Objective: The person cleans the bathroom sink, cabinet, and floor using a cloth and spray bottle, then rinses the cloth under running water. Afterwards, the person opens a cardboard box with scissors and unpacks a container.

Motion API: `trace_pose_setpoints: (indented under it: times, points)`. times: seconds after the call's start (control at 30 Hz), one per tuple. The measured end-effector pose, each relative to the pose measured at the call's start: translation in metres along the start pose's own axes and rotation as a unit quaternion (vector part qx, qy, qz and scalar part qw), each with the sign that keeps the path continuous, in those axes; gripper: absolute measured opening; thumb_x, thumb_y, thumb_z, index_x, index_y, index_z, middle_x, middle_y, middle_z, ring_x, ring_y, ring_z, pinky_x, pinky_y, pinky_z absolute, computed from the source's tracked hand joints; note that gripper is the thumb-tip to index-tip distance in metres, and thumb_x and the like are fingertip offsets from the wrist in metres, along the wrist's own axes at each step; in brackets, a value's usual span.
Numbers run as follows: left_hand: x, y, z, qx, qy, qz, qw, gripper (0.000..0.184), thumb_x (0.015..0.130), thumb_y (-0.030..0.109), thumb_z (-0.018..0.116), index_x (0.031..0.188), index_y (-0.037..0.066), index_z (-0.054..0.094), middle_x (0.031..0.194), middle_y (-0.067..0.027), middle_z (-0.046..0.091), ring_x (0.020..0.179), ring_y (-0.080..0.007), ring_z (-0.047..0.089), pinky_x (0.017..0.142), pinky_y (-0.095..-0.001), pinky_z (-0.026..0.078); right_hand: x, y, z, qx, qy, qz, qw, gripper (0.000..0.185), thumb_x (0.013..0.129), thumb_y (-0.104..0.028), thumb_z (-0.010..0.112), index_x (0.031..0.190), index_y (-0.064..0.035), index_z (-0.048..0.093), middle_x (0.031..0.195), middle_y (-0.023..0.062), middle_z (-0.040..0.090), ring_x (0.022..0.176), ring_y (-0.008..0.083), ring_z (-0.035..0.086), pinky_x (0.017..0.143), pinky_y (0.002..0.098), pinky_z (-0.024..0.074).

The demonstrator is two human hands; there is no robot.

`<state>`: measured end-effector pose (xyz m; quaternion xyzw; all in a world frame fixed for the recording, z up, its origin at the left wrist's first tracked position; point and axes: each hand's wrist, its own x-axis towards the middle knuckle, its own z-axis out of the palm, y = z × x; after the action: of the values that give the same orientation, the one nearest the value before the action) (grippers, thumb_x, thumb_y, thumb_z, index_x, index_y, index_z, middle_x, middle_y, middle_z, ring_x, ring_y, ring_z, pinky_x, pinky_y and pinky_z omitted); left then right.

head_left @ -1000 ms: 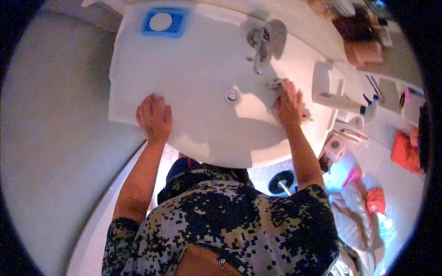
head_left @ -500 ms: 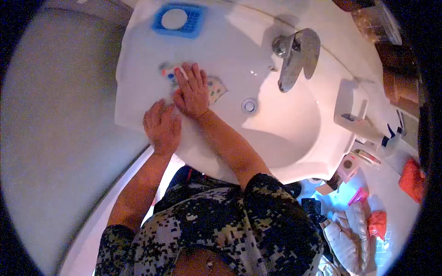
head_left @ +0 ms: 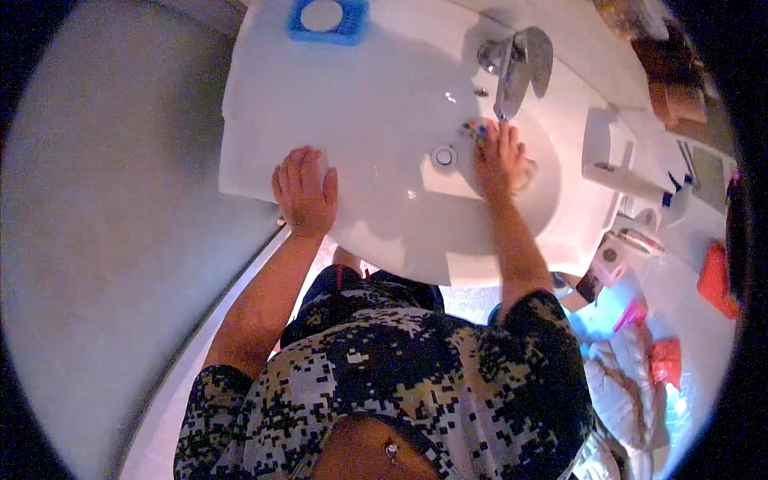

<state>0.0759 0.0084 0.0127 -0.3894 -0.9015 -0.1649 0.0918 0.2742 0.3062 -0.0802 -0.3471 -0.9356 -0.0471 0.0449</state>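
My right hand (head_left: 498, 164) is down in the basin of the white sink (head_left: 376, 112), below the tap (head_left: 524, 68). It presses on a small white cloth with coloured spots (head_left: 478, 130), which shows at the fingertips and beside the palm; the rest is hidden under the hand. Just left of the hand lies the round drain plug (head_left: 444, 158). My left hand (head_left: 306, 192) rests flat near the sink's front left edge, thumb apart from the fingers and nothing in it.
A blue soap dish (head_left: 352, 30) with a round white bar of soap (head_left: 322, 14) stands at the back left. A white bottle (head_left: 632, 186) lies at the right edge. Grey wall (head_left: 120, 200) bounds the left side; clothes (head_left: 620, 392) lie low on the right.
My right hand has swept right with the cloth, from the sink's flat left side into the basin. The left hand stays near the front left edge, now apart from it. The view has shifted slightly.
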Motion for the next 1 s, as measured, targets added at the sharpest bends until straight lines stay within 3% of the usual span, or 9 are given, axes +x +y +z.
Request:
trace_pose_setpoints:
  times: [0.1,0.2,0.3,0.37,0.47,0.53,0.57,0.77,1.0]
  points:
    - [0.003,0.002,0.01,0.0,0.012,0.004,1.0,0.036,0.083,0.032,0.055,0.11,0.009,0.051,0.114,-0.0105,0.053,0.109,-0.0298,0.048,0.094,-0.047,0.033,0.016,-0.113,-0.001,0.271,-0.152,0.179,0.933,0.065,0.077,-0.026,0.06,0.132,-0.0058,0.032,0.131,0.0168,0.039,0.121,0.0346,0.037,0.103,0.0457,0.0251]
    - [0.006,0.002,0.013,0.004,-0.031,-0.025,0.999,0.035,0.082,0.032,0.056,0.108,0.009,0.052,0.114,-0.0107,0.053,0.11,-0.0298,0.047,0.093,-0.0467,0.033,-0.002,-0.199,-0.022,0.454,-0.124,0.114,0.875,0.062,0.075,-0.018,0.061,0.128,-0.0019,0.032,0.125,0.0236,0.039,0.114,0.0397,0.043,0.097,0.0442,0.0345]
    - [0.01,0.001,0.02,0.021,-0.078,-0.04,0.996,0.035,0.082,0.033,0.056,0.108,0.009,0.052,0.115,-0.0113,0.053,0.112,-0.03,0.046,0.094,-0.0468,0.033,-0.04,-0.194,-0.071,0.684,-0.254,-0.074,0.68,0.056,0.085,-0.038,0.054,0.126,-0.0023,0.042,0.128,0.0221,0.042,0.123,0.0361,0.037,0.104,0.0399,0.0282]
    - [0.002,-0.002,0.035,0.06,-0.03,-0.002,0.998,0.036,0.083,0.034,0.055,0.108,0.009,0.052,0.116,-0.0115,0.053,0.112,-0.0298,0.046,0.095,-0.047,0.032,-0.074,-0.137,-0.078,0.456,-0.322,-0.161,0.814,0.052,0.093,-0.047,0.034,0.135,-0.0165,0.037,0.135,0.0163,0.041,0.124,0.0343,0.039,0.103,0.0411,0.0308]
    - [0.014,0.018,0.063,0.019,-0.032,0.011,0.999,0.037,0.082,0.032,0.056,0.111,0.009,0.052,0.116,-0.0115,0.053,0.113,-0.0294,0.045,0.096,-0.0473,0.031,-0.085,-0.008,-0.112,0.109,-0.427,-0.097,0.893,0.04,0.093,-0.04,0.036,0.13,-0.0292,0.044,0.129,0.0083,0.049,0.117,0.0292,0.048,0.098,0.044,0.037]
    - [0.006,0.027,0.062,0.006,-0.094,-0.039,0.995,0.04,0.08,0.031,0.059,0.112,0.009,0.051,0.117,-0.0117,0.052,0.114,-0.0291,0.045,0.096,-0.0473,0.031,-0.109,0.054,-0.147,-0.033,-0.311,0.03,0.949,0.034,0.089,-0.032,0.046,0.121,-0.0245,0.055,0.121,0.0085,0.055,0.109,0.0265,0.053,0.09,0.0412,0.0428]
    - [0.005,0.032,0.061,-0.001,-0.122,-0.064,0.99,0.041,0.079,0.031,0.06,0.113,0.008,0.051,0.117,-0.0118,0.052,0.114,-0.029,0.044,0.096,-0.0473,0.031,-0.144,0.103,-0.102,0.021,-0.065,0.086,0.994,0.03,0.086,-0.028,0.052,0.113,-0.0187,0.061,0.114,0.0085,0.057,0.107,0.0283,0.053,0.09,0.0387,0.0426]
    - [0.011,0.071,0.027,-0.287,-0.006,-0.01,0.958,0.049,0.071,0.019,0.069,0.114,0.004,0.048,0.119,-0.0173,0.048,0.115,-0.0334,0.042,0.097,-0.0447,0.033,-0.125,0.194,-0.143,0.259,0.31,0.401,0.822,0.052,0.083,-0.027,0.055,0.13,-0.0068,0.042,0.131,0.0243,0.039,0.125,0.0363,0.033,0.099,0.045,0.0332]
    - [0.089,0.383,-0.025,-0.432,-0.139,0.212,0.865,0.096,0.06,0.031,0.08,0.134,-0.001,0.027,0.135,-0.0226,0.035,0.126,-0.0353,0.035,0.103,-0.0398,0.031,-0.138,0.15,-0.158,0.075,0.029,0.296,0.952,0.071,0.083,-0.04,0.051,0.139,-0.0041,0.026,0.145,0.0191,0.021,0.136,0.0333,0.017,0.105,0.0526,0.0193]
